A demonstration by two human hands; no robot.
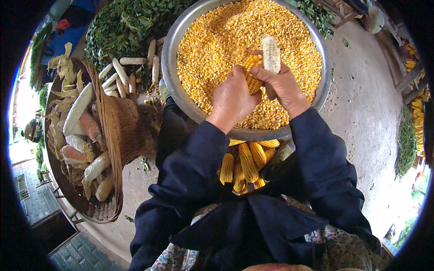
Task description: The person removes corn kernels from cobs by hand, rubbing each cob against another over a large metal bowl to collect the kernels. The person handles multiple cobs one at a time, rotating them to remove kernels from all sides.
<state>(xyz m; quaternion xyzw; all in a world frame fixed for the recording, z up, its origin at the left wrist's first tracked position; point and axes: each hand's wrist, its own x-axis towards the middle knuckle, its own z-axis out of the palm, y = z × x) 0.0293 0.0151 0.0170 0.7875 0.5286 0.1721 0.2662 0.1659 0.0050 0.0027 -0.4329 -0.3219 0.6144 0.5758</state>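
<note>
Over a wide metal basin (325, 79) heaped with loose yellow corn kernels (217, 44), my two hands meet on one ear of corn (253, 76). My left hand (234, 95) grips the ear from the left, its fingers curled around the lower part. With thumb and fingers, my right hand (283, 86) holds the ear's other side. A pale bare corncob (271, 56) also sits in my right hand, upright against the palm. Part of the ear is hidden by the fingers. Several unshelled ears of corn (247, 162) lie in my lap area, below the basin's near rim.
To the left stands a woven basket (112, 135) of bare cobs and dry husks. More bare cobs (120, 73) lie on the floor beside a pile of green leafy plants (125, 30). Scattered kernels dot the concrete floor (366, 101) at right. Yellow corn ears (418, 118) line the far right.
</note>
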